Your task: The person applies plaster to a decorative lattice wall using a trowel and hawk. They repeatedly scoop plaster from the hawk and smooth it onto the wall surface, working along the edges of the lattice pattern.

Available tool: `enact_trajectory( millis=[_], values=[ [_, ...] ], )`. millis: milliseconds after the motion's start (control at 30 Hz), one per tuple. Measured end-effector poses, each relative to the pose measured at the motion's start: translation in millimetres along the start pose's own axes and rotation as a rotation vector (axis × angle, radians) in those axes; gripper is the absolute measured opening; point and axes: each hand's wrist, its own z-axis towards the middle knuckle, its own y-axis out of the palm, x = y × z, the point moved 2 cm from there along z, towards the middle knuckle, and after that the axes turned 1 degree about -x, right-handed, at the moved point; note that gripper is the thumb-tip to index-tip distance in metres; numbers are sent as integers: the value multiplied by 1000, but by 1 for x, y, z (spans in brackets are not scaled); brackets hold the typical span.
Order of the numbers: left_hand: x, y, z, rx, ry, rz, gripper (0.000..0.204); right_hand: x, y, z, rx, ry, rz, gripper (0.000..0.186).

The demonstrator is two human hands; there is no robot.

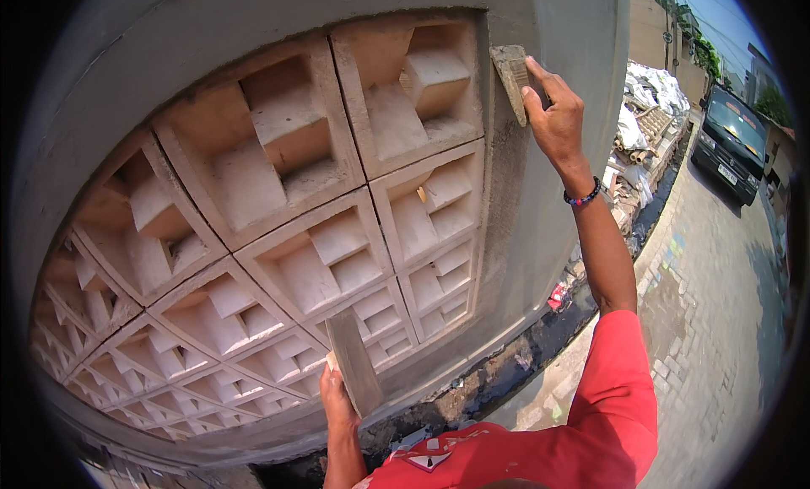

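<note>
High on the right, my right hand (553, 109) grips a small grey, plaster-crusted trowel-like block (509, 71) against the plastered edge strip (502, 210) beside the openwork blocks. Lower down, my left hand (340, 400) holds a grey, flat rectangular board (359, 362) by its left side, in front of the wall of pale square vent blocks (278, 168). The strip under the right-hand tool looks rougher and darker than the smooth grey render (565, 42) to its right.
A narrow drain (523, 362) with litter runs along the wall's foot. Rubble, white sacks (654, 92) and bundled poles lie beyond the wall's corner. A dark vehicle (730, 143) stands on the paved lane (692, 337) at the right, with overhead wires behind.
</note>
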Motion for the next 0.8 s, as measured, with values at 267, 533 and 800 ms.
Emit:
enact_trajectory(
  millis=[267,533,800],
  values=[
    [3,-15,-2,63,-37,-10,44,2,-20,5,112,143,177,41],
    [-11,-3,3,-9,-53,-37,45,16,18,14,98,76,-13,43],
    [-8,-13,5,-4,-97,22,44,12,-31,12,101,44,50,41]
  ],
)
